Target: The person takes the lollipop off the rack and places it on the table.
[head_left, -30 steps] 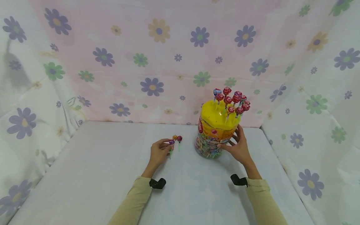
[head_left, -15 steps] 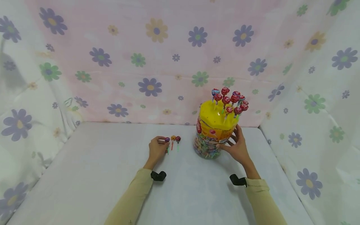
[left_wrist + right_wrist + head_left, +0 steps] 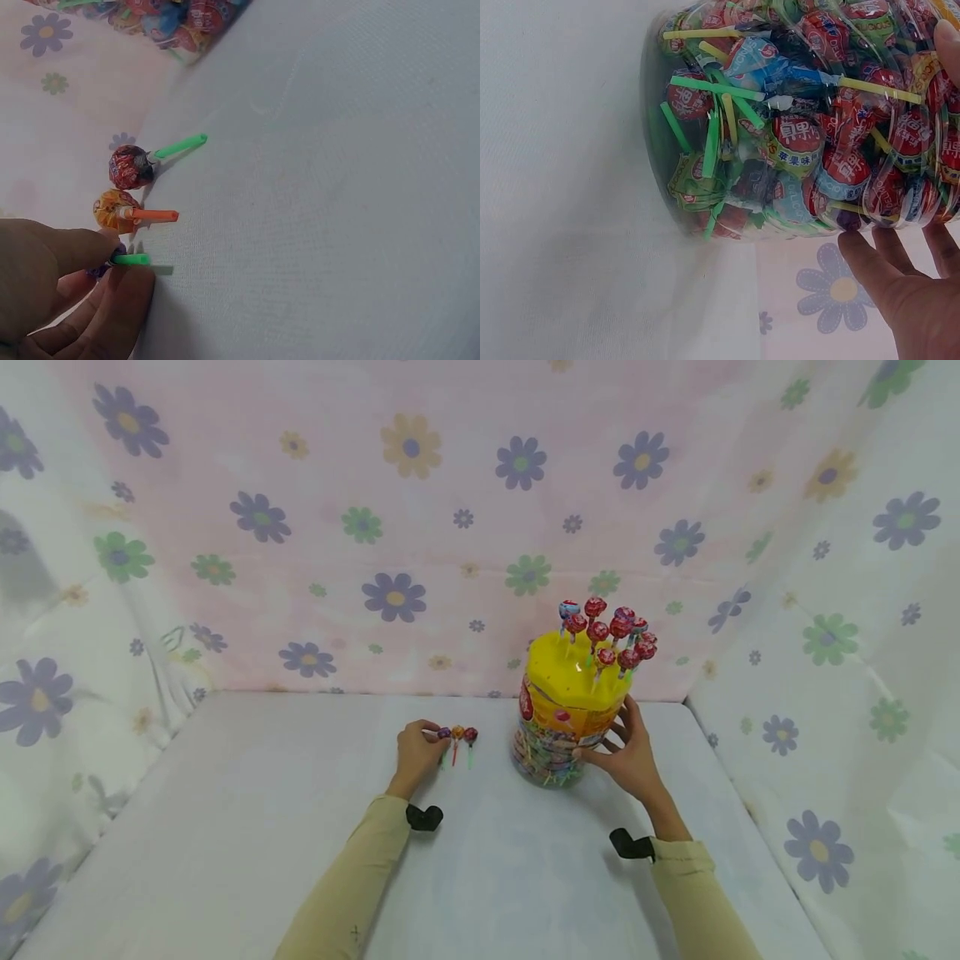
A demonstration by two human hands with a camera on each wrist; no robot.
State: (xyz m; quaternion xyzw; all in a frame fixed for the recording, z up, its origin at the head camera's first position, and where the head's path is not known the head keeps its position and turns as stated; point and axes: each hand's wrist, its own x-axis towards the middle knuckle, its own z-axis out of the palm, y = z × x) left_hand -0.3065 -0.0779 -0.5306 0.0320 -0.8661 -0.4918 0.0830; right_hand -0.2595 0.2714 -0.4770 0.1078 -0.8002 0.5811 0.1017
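In the head view my left hand point(image 3: 417, 756) is at the left end of a short row of lollipops on the white table. Its thumb and fingers pinch a purple-wrapped lollipop with a green stick point(image 3: 133, 259), whose head is partly hidden by the fingertips. Beside it lie an orange lollipop point(image 3: 116, 210) and a dark red lollipop point(image 3: 131, 167), side by side. My right hand point(image 3: 633, 760) grips the right side of a big clear jar point(image 3: 780, 135) packed with wrapped lollipops, thumb in front and fingers round the back. Several lollipops point(image 3: 597, 632) stand upright in its yellow lid point(image 3: 555, 672).
The white table point(image 3: 510, 877) ends at a flowered pink cloth point(image 3: 315, 610) behind, with white flowered cloth point(image 3: 840, 693) on both sides. The jar stands right of the loose lollipops, near the back edge.
The left hand moved slightly left with the purple lollipop and lowered it beside the orange one, lining up the row. The right hand stays on the jar; the head view shifted a little.
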